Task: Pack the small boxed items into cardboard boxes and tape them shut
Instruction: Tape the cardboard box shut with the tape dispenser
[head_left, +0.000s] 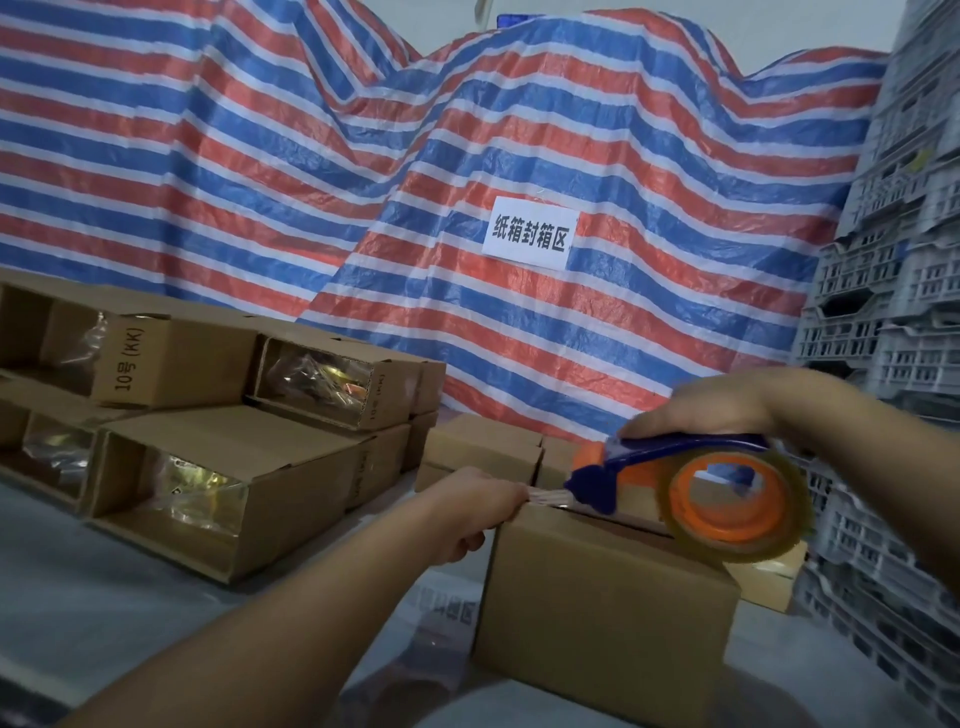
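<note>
Our right hand (711, 410) curls round the blue handle of the tape dispenser (691, 483), which carries a roll of clear tape on an orange hub and sits tilted over the top seam of the cardboard box (602, 603) in front of us. Our left hand (478, 512) grips the box's far left top edge, its fingers bent over the corner and pinching the free end of the tape strip (548, 496) stretched from the dispenser. The box's top flaps are folded down with a dark gap along the seam; we cannot tell what lies inside. To the left, stacked open-ended cartons (218, 467) lie on their sides on the grey table (104, 597), each holding shiny plastic-wrapped contents. Behind hangs a red, white and blue striped tarpaulin (311, 156) bearing a white paper sign (530, 234). Grey plastic crates (893, 260) stand stacked at right.
</note>
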